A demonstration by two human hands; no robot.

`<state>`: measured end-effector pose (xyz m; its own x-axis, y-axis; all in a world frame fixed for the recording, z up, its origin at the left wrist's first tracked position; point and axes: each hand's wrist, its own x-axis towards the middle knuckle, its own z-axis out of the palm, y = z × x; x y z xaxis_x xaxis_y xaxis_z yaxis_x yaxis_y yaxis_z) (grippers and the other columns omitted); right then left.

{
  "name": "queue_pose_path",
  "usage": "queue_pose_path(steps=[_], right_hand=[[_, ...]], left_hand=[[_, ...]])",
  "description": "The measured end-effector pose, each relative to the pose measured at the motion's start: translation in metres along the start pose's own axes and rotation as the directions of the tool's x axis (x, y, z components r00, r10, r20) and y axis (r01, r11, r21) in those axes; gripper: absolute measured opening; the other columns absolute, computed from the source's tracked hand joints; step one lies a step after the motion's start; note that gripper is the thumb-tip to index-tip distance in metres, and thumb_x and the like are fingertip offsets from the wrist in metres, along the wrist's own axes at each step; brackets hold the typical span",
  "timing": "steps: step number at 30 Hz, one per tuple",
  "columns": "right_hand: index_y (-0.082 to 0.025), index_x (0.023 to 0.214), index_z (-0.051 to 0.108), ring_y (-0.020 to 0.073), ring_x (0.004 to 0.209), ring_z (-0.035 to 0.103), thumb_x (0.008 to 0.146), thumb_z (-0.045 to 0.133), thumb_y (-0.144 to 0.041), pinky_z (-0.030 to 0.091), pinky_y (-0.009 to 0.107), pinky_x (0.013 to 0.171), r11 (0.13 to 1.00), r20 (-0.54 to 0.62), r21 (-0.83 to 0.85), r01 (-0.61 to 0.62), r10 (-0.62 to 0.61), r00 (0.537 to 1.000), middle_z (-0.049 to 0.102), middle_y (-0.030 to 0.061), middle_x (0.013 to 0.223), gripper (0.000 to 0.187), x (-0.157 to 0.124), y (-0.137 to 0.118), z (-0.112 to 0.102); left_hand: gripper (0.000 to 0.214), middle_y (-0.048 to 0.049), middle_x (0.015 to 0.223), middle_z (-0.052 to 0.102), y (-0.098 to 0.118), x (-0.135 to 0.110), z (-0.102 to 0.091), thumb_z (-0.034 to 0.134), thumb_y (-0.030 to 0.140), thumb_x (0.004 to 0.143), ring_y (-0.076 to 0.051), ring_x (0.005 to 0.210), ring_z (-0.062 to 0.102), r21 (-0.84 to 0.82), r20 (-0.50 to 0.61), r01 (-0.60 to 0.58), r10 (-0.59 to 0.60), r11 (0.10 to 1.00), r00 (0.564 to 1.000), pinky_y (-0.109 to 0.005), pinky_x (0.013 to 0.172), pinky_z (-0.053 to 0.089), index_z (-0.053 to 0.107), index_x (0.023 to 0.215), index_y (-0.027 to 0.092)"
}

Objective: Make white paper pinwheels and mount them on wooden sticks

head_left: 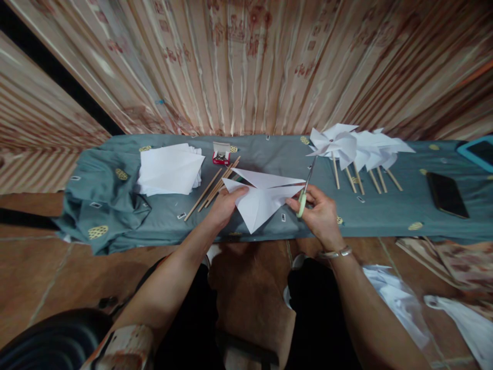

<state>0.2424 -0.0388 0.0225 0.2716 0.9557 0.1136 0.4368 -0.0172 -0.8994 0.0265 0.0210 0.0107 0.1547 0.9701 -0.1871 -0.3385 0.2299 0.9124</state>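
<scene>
Sticks (210, 190) left of paper (262, 203), pinwheels (346, 146) right; bare cloth (389, 213) toward phone (447, 194).

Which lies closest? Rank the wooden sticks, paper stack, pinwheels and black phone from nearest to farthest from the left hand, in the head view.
From the left hand, which holds the white sheet:
1. the wooden sticks, right beside it, on its left.
2. the paper stack, farther left.
3. the pinwheels, to the right, toward the back.
4. the black phone, far right.
</scene>
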Motion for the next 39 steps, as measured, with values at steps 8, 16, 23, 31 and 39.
queue_pose_path(steps=[8,16,23,31,39], right_hand=[[-0.021,0.098,0.065,0.0177,0.066,0.063,0.062,0.077,-0.049,0.05,0.031,0.066,0.992,-0.082,0.116,-0.052,0.061,0.995,0.071,0.0003,0.073,0.047,0.008,0.003,0.012],[-0.021,0.088,0.061,0.0153,0.063,0.059,0.055,0.08,-0.051,0.046,0.029,0.06,0.953,-0.159,0.283,-0.103,0.153,0.975,0.066,-0.0015,0.068,0.049,0.013,0.0,0.016],[-0.024,0.089,0.06,0.015,0.065,0.059,0.059,0.078,-0.053,0.046,0.028,0.062,0.949,-0.076,0.3,-0.094,0.122,0.99,0.065,-0.0021,0.072,0.045,0.004,-0.008,0.024],[-0.019,0.095,0.065,0.0147,0.068,0.058,0.071,0.069,-0.059,0.044,0.026,0.062,0.925,0.191,0.309,-0.22,0.166,0.967,0.071,0.0044,0.08,0.047,-0.013,-0.018,0.018],[-0.016,0.093,0.068,0.0136,0.069,0.054,0.075,0.065,-0.064,0.042,0.026,0.061,0.953,0.653,0.121,-0.277,0.133,0.745,0.067,0.0046,0.079,0.051,-0.027,-0.022,0.016]], left_hand=[[0.052,-0.0105,0.101,0.073,0.004,-0.006,0.011,0.076,0.052,0.063,-0.032,0.11,0.063,-0.249,0.128,-0.001,0.034,0.968,0.991,-0.041,0.093,0.049,0.07,0.1,0.015],[0.054,-0.0092,0.111,0.07,-0.001,-0.014,0.011,0.08,0.051,0.059,-0.027,0.105,0.064,-0.141,0.263,0.141,-0.1,0.98,0.959,-0.038,0.087,0.051,0.069,0.103,0.021],[0.052,-0.0108,0.107,0.071,-0.021,-0.02,0.028,0.082,0.036,0.058,-0.026,0.094,0.066,-0.065,0.078,0.133,-0.128,0.989,0.989,-0.039,0.079,0.054,0.067,0.104,0.017],[0.053,-0.0065,0.096,0.073,-0.012,0.007,0.008,0.077,0.018,0.059,-0.025,0.095,0.067,0.202,-0.163,-0.245,0.279,0.948,0.946,-0.04,0.094,0.05,0.063,0.11,0.019],[0.046,-0.009,0.099,0.073,0.009,0.024,-0.009,0.072,0.019,0.063,-0.024,0.097,0.067,0.384,-0.175,-0.381,0.472,0.841,0.864,-0.039,0.094,0.052,0.061,0.108,0.014]])
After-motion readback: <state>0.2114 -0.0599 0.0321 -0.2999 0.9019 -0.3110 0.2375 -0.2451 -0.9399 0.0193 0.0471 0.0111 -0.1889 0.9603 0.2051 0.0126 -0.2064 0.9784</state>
